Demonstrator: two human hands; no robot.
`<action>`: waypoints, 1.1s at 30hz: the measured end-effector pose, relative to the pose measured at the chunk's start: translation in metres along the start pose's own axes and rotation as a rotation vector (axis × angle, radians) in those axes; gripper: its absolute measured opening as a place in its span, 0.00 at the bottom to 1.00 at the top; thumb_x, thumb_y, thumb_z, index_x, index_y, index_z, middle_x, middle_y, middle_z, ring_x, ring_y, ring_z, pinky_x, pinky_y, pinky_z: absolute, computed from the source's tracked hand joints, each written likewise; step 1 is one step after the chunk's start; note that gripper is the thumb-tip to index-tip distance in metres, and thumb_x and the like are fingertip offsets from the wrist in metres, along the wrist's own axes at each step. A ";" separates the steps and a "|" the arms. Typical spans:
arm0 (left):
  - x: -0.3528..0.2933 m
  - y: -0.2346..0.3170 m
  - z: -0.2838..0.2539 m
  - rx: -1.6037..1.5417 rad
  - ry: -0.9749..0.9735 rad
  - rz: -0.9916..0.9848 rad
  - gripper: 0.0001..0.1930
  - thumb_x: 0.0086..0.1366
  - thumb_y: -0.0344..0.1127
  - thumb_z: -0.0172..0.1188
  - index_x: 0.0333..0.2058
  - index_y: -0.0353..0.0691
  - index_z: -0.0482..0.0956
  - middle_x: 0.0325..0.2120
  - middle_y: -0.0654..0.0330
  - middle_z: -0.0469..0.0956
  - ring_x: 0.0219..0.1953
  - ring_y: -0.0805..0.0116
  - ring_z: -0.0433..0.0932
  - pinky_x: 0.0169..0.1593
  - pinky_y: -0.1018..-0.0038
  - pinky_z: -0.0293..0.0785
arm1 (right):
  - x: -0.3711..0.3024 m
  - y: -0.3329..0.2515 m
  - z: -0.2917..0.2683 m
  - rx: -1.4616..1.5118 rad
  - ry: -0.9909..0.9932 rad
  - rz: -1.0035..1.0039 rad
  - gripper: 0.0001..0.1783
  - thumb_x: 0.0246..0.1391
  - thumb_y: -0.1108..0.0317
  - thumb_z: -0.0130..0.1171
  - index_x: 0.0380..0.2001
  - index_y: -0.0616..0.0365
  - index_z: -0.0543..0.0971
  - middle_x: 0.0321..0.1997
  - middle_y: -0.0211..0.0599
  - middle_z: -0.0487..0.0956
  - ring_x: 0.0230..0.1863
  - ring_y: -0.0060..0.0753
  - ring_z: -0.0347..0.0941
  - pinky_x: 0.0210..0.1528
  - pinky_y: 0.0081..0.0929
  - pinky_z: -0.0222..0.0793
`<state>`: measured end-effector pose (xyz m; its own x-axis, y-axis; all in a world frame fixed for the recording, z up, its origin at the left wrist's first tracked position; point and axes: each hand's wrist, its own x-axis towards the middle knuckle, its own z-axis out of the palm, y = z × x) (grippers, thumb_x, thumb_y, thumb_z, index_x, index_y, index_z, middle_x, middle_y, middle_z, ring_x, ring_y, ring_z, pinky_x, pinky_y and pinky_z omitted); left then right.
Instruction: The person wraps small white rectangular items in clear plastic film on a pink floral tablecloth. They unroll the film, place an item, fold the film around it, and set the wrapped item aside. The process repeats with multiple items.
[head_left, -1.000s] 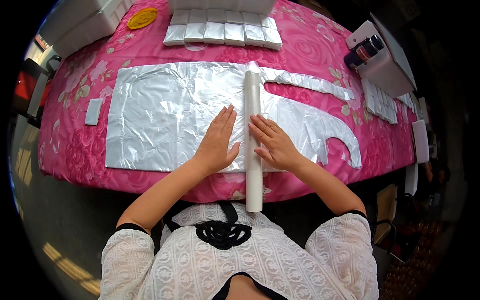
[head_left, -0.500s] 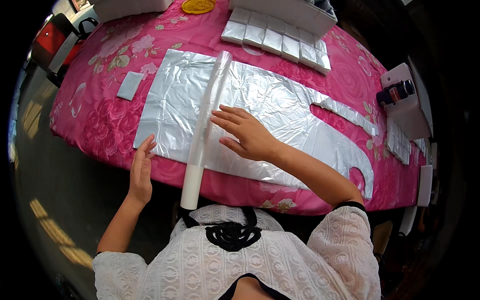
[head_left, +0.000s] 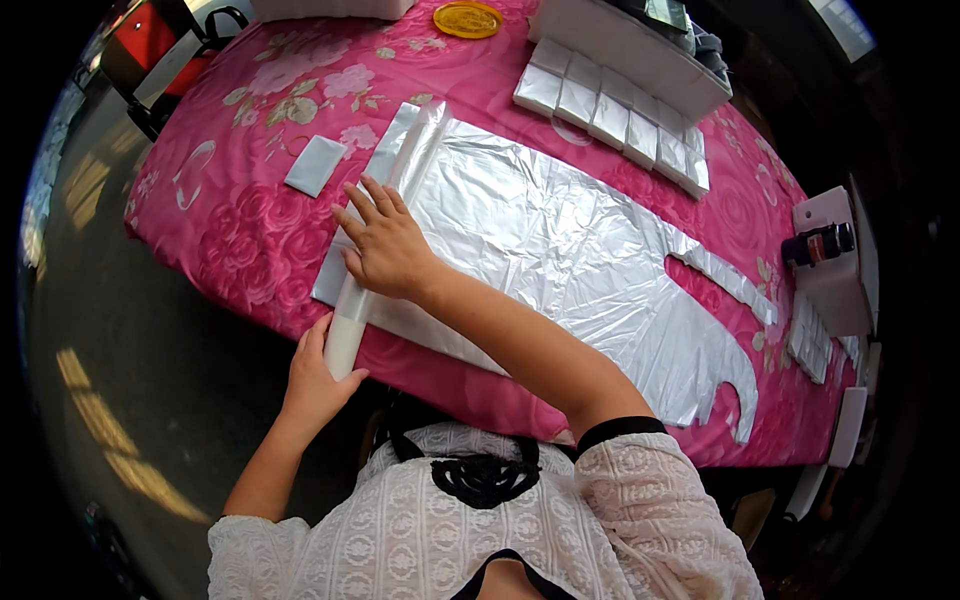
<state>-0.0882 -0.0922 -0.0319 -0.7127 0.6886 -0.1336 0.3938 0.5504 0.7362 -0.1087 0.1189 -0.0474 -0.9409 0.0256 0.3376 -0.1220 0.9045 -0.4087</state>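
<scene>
A silvery, crinkled plastic sheet (head_left: 560, 260) lies flat, with apron-like straps and cut-outs at its right end. Across its left part rests a tube (head_left: 345, 345), white at the near end and wrapped in clear film farther up. My left hand (head_left: 318, 385) is closed round this near end, thumb on one side and fingers on the other, just off the table edge. Flat on top of the roll, my right hand (head_left: 385, 245) has its fingers spread and its forearm across the sheet. A small folded silvery packet (head_left: 315, 166) lies to the left.
A pink floral cloth (head_left: 240, 240) covers the table. Folded silvery packets (head_left: 610, 120) stand in rows beside a white box (head_left: 640, 60) at the back. A yellow dish (head_left: 467, 19) sits far off. At the right are a dark bottle (head_left: 818, 244) and more packets (head_left: 808, 338).
The tube has moved left over the sheet, close to its left end. My left hand has taken hold of the tube's near end. My right hand has shifted left with it.
</scene>
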 end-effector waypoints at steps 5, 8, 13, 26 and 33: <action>-0.003 0.018 -0.002 -0.850 -0.308 -0.223 0.34 0.46 0.30 0.65 0.53 0.31 0.61 0.42 0.55 0.72 0.40 0.70 0.73 0.45 0.72 0.71 | -0.003 -0.010 0.011 0.119 0.455 0.496 0.47 0.42 0.67 0.52 0.62 0.65 0.40 0.62 0.66 0.50 0.66 0.57 0.43 0.64 0.42 0.41; -0.006 0.039 0.002 -1.072 -0.450 -0.150 0.34 0.46 0.41 0.63 0.50 0.28 0.63 0.38 0.55 0.72 0.34 0.71 0.74 0.40 0.75 0.73 | -0.013 -0.011 -0.044 1.154 0.544 0.640 0.45 0.42 0.66 0.55 0.60 0.68 0.45 0.58 0.58 0.57 0.60 0.50 0.57 0.57 0.40 0.57; 0.005 0.078 0.013 -1.492 -0.949 -0.133 0.44 0.45 0.46 0.64 0.54 0.22 0.56 0.32 0.47 0.74 0.26 0.65 0.77 0.33 0.72 0.76 | -0.044 -0.017 -0.123 1.819 0.439 0.654 0.32 0.43 0.64 0.59 0.49 0.64 0.58 0.35 0.37 0.71 0.34 0.26 0.70 0.40 0.28 0.71; 0.007 0.138 0.068 -1.581 -1.232 -0.240 0.21 0.47 0.39 0.65 0.33 0.39 0.63 0.19 0.65 0.66 0.17 0.76 0.67 0.21 0.77 0.70 | -0.119 -0.012 -0.163 1.863 0.443 0.393 0.31 0.44 0.61 0.62 0.47 0.60 0.59 0.33 0.34 0.71 0.34 0.23 0.70 0.42 0.27 0.70; 0.005 0.136 0.084 -1.518 -1.297 -0.250 0.25 0.47 0.46 0.64 0.36 0.37 0.64 0.20 0.63 0.67 0.19 0.75 0.69 0.23 0.77 0.72 | -0.145 -0.013 -0.162 1.854 0.520 0.452 0.32 0.44 0.62 0.61 0.48 0.62 0.58 0.34 0.34 0.70 0.34 0.24 0.70 0.41 0.28 0.70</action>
<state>0.0105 0.0255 0.0114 0.3709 0.9234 -0.0986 -0.8388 0.3787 0.3912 0.0800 0.1729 0.0465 -0.8674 0.4977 0.0054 -0.3883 -0.6698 -0.6329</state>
